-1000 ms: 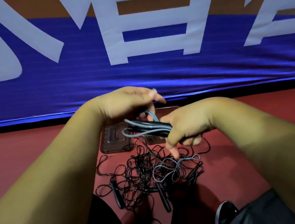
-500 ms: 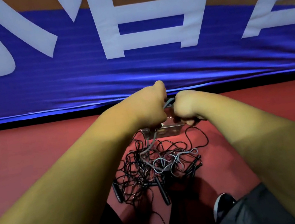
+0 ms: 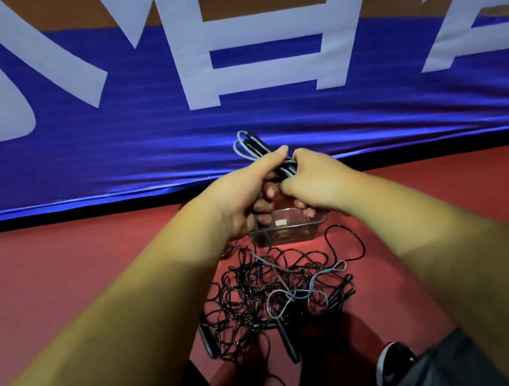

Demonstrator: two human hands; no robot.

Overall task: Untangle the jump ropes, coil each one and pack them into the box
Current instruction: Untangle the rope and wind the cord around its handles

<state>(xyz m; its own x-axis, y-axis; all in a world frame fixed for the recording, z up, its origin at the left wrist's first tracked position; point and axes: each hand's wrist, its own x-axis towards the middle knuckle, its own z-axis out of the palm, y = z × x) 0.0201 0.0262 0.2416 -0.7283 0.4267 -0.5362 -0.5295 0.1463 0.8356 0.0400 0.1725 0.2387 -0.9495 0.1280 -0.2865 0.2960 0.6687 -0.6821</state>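
Left hand (image 3: 237,197) and right hand (image 3: 314,182) both clutch the looped grey rope bundle (image 3: 254,146) over a clear box (image 3: 290,232).

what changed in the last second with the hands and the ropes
The left hand and right hand drew together over the clear plastic box, turning the coiled grey-blue jump rope from sideways to pointing up. Both now grip it. The tangled pile of black jump ropes stays on the red floor.

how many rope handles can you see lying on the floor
3: left handle at the left edge of the tangle, middle handle sticking out its near side, right handle at its right edge. Others may be buried in it.
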